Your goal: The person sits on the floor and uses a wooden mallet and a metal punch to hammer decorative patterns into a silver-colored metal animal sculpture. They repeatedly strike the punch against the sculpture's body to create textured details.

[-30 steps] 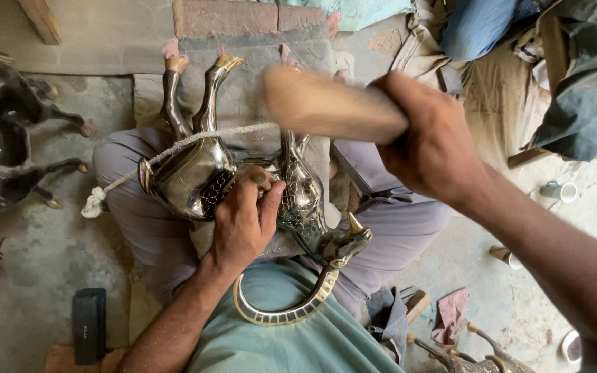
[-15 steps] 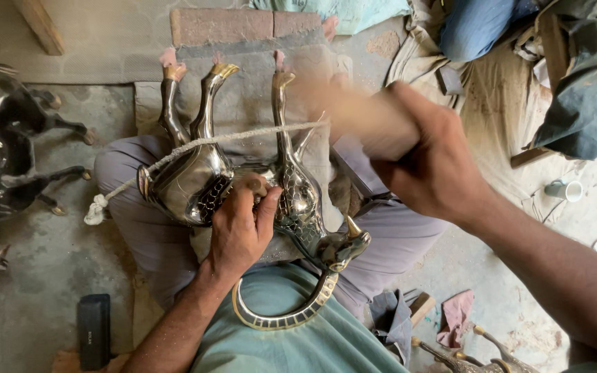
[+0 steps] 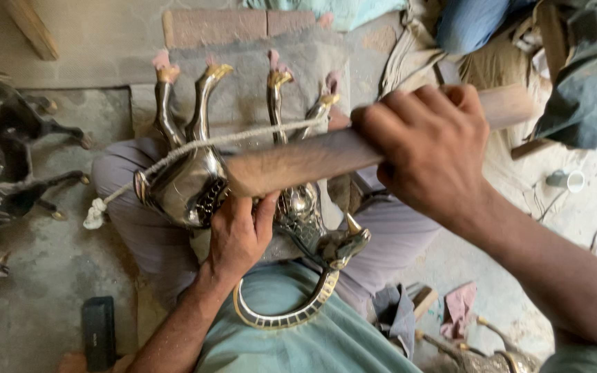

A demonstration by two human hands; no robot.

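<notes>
Figurine: metal animal figure [image 3: 195, 183], silver with gold hooves, is lying upside down across my lap, legs pointing away from me, its curved neck [image 3: 291, 314] looping over my green shirt.
Left hand: my left hand [image 3: 238, 235] is pressing flat against the figure's belly, fingers spread and bent over the metal; I am steadying it, not gripping anything loose.
Right hand: my right hand [image 3: 431, 148] is closing fully round a wooden mallet [image 3: 312, 160], holding it level just above the figure's body.
Cord: white cord [image 3: 195, 146] is running across the legs, ending in a knot [image 3: 95, 214] at the left.
Floor, left: second dark metal animal figure [image 3: 5, 166] is lying on the concrete; a black block [image 3: 98, 331] is sitting near my elbow.
Floor, right: pink rag [image 3: 459, 314] and white cup [image 3: 568, 181] are lying well apart.
</notes>
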